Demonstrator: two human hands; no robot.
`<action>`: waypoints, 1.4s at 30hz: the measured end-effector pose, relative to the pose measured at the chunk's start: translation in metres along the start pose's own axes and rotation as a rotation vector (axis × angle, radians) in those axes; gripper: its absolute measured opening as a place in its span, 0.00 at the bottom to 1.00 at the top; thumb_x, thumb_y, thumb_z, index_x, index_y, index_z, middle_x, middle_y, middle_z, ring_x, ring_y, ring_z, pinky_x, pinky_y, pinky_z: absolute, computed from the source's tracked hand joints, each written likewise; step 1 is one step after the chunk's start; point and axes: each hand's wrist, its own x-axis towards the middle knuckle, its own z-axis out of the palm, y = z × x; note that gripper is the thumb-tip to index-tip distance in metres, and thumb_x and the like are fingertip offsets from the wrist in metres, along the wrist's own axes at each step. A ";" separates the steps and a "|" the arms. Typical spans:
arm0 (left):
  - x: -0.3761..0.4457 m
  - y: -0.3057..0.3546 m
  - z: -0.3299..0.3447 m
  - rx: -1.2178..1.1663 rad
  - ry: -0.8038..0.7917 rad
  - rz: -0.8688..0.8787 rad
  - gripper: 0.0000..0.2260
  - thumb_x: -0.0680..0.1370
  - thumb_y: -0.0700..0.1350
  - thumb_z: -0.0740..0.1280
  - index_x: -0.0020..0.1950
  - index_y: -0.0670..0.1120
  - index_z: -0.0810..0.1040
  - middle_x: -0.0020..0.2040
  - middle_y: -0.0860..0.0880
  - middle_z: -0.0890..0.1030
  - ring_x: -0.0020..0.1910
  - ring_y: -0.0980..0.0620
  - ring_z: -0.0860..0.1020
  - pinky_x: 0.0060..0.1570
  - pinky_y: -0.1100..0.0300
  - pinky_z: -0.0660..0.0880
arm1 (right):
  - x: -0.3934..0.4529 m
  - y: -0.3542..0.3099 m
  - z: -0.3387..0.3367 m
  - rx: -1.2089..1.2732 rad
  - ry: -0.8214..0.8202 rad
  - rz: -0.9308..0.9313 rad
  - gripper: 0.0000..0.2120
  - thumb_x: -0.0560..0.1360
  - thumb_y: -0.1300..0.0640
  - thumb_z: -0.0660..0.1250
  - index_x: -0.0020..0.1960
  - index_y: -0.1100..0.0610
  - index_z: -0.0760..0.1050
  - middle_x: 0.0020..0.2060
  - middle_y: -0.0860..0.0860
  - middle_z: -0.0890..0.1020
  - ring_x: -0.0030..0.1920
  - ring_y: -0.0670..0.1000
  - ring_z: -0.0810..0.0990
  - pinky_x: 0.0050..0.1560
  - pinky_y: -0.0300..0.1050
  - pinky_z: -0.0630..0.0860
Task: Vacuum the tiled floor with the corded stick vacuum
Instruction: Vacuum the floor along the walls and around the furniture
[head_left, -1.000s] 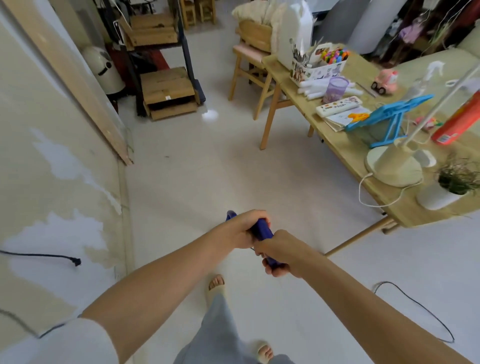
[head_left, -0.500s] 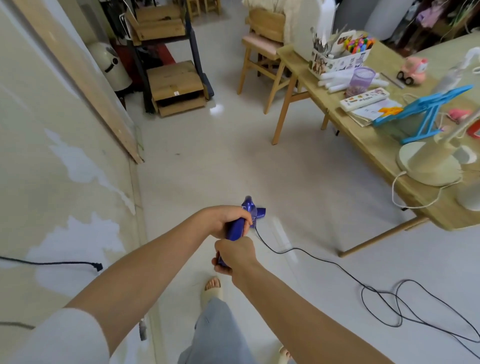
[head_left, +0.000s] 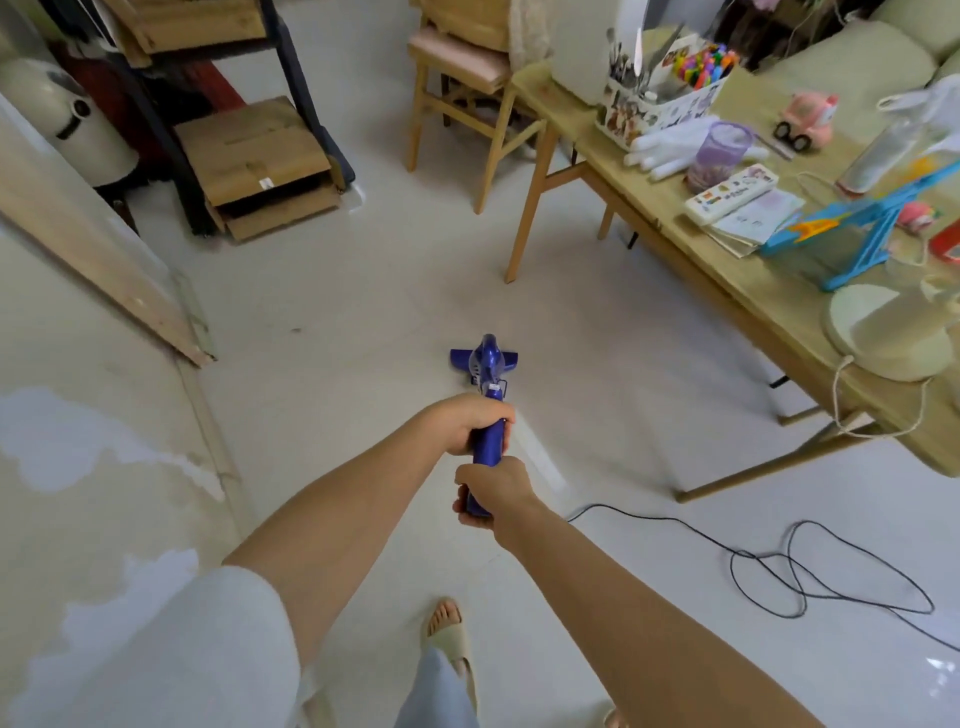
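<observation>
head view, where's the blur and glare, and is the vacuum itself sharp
In the head view the vacuum and both hands, left hand and right hand, look fairly sharp; the table clutter at the right edge is smeared; wide-angle distortion bends the frame edges; glare streaks the tiled floor beside the handle.

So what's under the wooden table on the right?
Under the wooden table only bare tiled floor and the table's angled legs show. The black cord loops just outside it. The tabletop hides the far side.
</observation>
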 end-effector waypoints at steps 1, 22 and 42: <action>0.004 0.008 -0.004 -0.003 0.014 0.017 0.06 0.74 0.35 0.63 0.37 0.41 0.72 0.31 0.46 0.75 0.30 0.50 0.73 0.35 0.58 0.75 | 0.008 -0.008 0.001 -0.014 0.013 -0.010 0.09 0.74 0.67 0.62 0.53 0.61 0.67 0.36 0.54 0.74 0.28 0.48 0.75 0.31 0.40 0.76; 0.017 0.074 0.004 -0.030 0.075 0.033 0.10 0.76 0.36 0.61 0.34 0.40 0.70 0.29 0.45 0.73 0.26 0.50 0.72 0.26 0.62 0.73 | 0.027 -0.081 -0.025 -0.070 -0.072 0.004 0.08 0.74 0.69 0.62 0.50 0.61 0.67 0.35 0.54 0.72 0.28 0.48 0.74 0.27 0.39 0.75; 0.067 0.141 0.054 -0.165 0.277 0.036 0.07 0.75 0.35 0.61 0.37 0.38 0.73 0.31 0.43 0.73 0.30 0.49 0.71 0.36 0.57 0.72 | 0.106 -0.133 -0.106 -0.184 -0.250 0.052 0.09 0.72 0.71 0.62 0.49 0.61 0.68 0.34 0.55 0.72 0.25 0.49 0.72 0.22 0.36 0.70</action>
